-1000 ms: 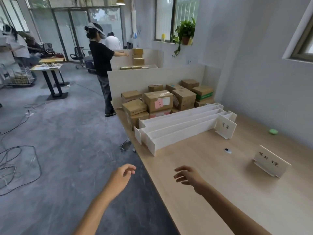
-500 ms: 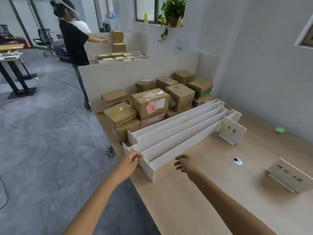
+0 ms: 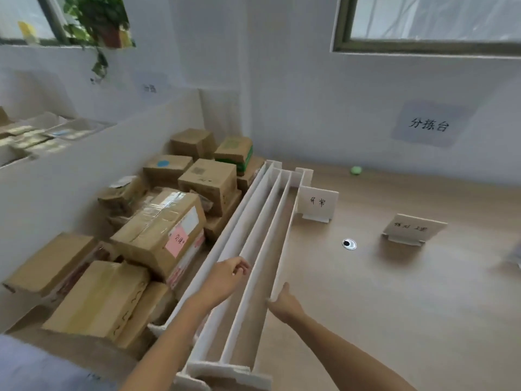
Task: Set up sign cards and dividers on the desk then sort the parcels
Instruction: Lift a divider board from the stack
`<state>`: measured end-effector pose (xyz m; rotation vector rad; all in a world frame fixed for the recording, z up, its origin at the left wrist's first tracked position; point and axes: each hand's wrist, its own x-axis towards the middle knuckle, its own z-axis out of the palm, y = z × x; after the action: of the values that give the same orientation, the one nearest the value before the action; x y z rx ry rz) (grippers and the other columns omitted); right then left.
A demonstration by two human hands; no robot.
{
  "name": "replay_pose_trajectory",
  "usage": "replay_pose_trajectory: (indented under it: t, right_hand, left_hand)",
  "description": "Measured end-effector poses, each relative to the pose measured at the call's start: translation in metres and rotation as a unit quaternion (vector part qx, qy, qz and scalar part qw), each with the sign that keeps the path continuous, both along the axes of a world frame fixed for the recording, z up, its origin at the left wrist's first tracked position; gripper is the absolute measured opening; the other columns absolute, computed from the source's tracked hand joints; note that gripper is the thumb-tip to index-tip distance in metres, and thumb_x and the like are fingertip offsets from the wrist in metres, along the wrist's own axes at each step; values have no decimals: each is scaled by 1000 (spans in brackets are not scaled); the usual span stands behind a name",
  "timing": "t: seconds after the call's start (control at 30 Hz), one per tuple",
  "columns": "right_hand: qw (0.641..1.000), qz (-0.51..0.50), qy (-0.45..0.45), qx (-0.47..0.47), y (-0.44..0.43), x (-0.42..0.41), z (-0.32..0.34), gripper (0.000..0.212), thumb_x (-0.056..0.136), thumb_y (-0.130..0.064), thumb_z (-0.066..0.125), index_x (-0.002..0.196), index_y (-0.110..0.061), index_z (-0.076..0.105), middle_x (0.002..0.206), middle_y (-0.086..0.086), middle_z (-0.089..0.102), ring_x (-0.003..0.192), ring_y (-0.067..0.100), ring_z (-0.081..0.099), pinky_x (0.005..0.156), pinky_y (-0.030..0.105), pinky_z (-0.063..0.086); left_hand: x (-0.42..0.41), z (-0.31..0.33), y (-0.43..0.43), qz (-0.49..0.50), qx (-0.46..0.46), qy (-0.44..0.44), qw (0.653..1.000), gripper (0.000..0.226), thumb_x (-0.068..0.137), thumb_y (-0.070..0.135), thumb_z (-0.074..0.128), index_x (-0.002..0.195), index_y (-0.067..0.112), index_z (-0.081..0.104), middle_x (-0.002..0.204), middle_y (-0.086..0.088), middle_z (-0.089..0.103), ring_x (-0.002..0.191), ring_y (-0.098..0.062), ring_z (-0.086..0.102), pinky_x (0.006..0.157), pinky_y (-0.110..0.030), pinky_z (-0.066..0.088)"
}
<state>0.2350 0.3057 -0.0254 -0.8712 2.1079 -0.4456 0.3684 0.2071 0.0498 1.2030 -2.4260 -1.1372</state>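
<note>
A rack of long white dividers (image 3: 253, 249) runs lengthwise across the wooden desk (image 3: 394, 320). My left hand (image 3: 227, 275) reaches over it, and its curled fingers hold the top edge of a middle board. My right hand (image 3: 283, 301) pinches the rightmost board, thumb on the outer face. Two white sign cards with handwritten characters stand on the desk: one (image 3: 318, 203) by the rack's far end, another (image 3: 414, 228) further right. Several brown cardboard parcels (image 3: 160, 235) are piled to the left of the rack.
A white partition (image 3: 84, 170) walls in the parcels on the left. A small round black-and-white object (image 3: 349, 244) and a green blob (image 3: 356, 170) lie on the desk. A paper label (image 3: 428, 125) is stuck to the wall. Another card edge (image 3: 516, 256) shows at far right.
The view has swung right and closer to the desk. Both hands went from hovering at the rack's near end to holding its boards further along.
</note>
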Motion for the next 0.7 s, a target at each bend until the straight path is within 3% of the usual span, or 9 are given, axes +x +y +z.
replay_pose_trajectory:
  t: [0.1,0.2,0.3,0.37,0.47,0.57,0.7]
  right_hand:
    - [999,-9,28,29,-10,16,-7,88,93,-36,49,147,-3,-11,137,16,49,120,33,52,92,39,45]
    - [997,-28,69,32,-14,33,-15,78,94,-23,40,147,-6,-14,120,17,60,106,33,59,80,37,44]
    - [992,-62,109,4,-17,45,-10,68,93,-17,27,148,-14,-14,115,13,61,90,29,56,74,34,41]
    - [984,-79,158,-25,-20,48,-2,63,95,-17,23,149,-17,-9,119,11,56,95,30,55,79,37,43]
    - [965,-62,255,-14,-28,43,13,67,92,-4,30,149,-9,-5,127,14,48,102,33,56,78,38,43]
    - [953,-87,290,-18,-32,38,27,71,90,3,33,149,-8,-4,123,13,50,96,32,59,71,36,43]
    - [943,-107,314,-40,-29,35,46,73,91,1,38,150,-10,-4,118,12,52,85,30,59,68,35,47]
  left_hand:
    - [0,-5,-25,-38,14,0,999,29,93,7,37,96,25,59,96,7,63,92,-8,57,68,-11,40]
    - [7,-18,-40,-77,37,-6,996,30,93,6,37,95,25,59,96,7,64,91,-12,60,68,-14,44]
    - [14,-31,-53,-101,47,-13,994,32,93,6,36,94,27,59,96,7,64,90,-10,60,71,-14,45]
    - [13,-35,-62,-110,49,-19,993,31,93,6,36,96,27,59,95,8,64,89,-4,58,69,-10,43]
    - [5,-31,-73,-122,49,-14,991,31,93,8,36,96,28,59,95,8,64,88,-3,58,69,-12,43]
    - [-10,-24,-78,-136,41,-5,990,28,94,12,38,103,25,61,100,7,64,94,-5,58,74,-14,43]
    - [-33,-12,-71,-154,28,22,988,26,95,10,39,104,20,61,99,3,65,94,-8,59,67,-10,40]
